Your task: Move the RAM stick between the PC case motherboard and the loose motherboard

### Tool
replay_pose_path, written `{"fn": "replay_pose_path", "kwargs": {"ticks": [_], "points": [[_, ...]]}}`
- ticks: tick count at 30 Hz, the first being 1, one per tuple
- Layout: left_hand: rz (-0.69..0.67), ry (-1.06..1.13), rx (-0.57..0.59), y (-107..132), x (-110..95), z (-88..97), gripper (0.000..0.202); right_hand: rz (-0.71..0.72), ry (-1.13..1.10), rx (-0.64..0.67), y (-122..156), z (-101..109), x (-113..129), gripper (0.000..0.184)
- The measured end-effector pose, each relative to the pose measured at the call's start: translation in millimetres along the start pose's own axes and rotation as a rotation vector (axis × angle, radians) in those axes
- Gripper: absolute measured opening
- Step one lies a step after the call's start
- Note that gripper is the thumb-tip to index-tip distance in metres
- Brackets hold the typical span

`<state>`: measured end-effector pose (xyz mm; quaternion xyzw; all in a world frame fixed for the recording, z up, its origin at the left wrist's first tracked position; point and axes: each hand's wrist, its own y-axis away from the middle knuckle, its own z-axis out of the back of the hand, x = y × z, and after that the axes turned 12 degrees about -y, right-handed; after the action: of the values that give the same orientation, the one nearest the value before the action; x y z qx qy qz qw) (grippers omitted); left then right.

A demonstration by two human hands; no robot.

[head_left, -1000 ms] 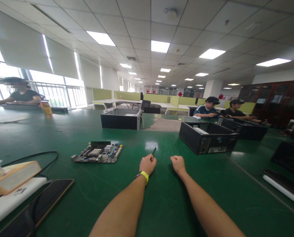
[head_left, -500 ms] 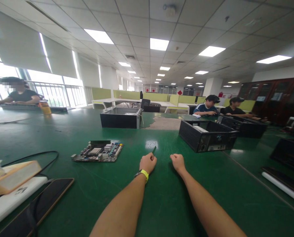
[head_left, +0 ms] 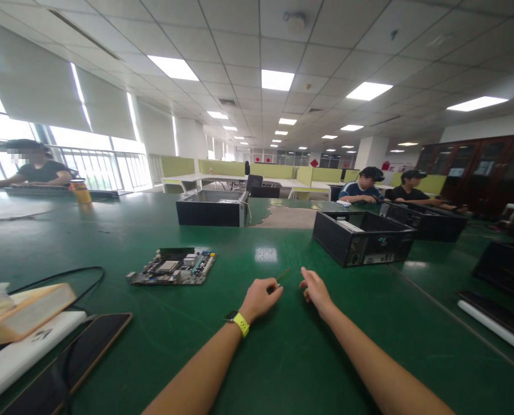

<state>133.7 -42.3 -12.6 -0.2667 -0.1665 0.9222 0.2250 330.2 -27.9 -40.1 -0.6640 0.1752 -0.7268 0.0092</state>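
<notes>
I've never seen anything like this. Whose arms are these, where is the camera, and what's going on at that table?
There is no machine here: these are a person's own bare hands. The camera sits on that person's head and looks forward and down, so the arms rise from the bottom edge.

The left hand, with a yellow-green watch strap at the wrist, pinches a thin strip, too small to name surely. The right hand is close by, fingers loosely curled, apparently holding nothing.

On the green table, a motherboard lies to the left; open computer cases stand farther away.
</notes>
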Motion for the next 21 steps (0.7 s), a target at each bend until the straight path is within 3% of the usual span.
{"fn": "replay_pose_path", "kwargs": {"ticks": [2,4,6,8,13,16,21], "points": [[-0.133,0.036,0.103,16,-7,11.1,0.029,-0.095,-0.060,0.076,19,4,11,0.051],[-0.224,0.080,0.192,32,-12,22.5,0.030,-0.142,-0.099,0.233,41,8,23,0.046],[-0.236,0.124,0.238,47,-15,33.7,0.030,-0.109,-0.103,0.380,61,11,34,0.036],[-0.205,0.166,0.254,59,-16,43.9,0.029,-0.070,-0.106,0.432,77,12,42,0.029],[-0.071,0.258,0.232,73,-5,56.6,0.030,-0.039,-0.090,0.359,88,14,39,0.029],[-0.010,0.192,0.137,73,7,54.0,0.036,-0.033,-0.081,0.279,84,15,34,0.031],[-0.010,0.073,0.068,72,17,46.8,0.024,-0.038,-0.082,0.230,82,16,30,0.033]]}}
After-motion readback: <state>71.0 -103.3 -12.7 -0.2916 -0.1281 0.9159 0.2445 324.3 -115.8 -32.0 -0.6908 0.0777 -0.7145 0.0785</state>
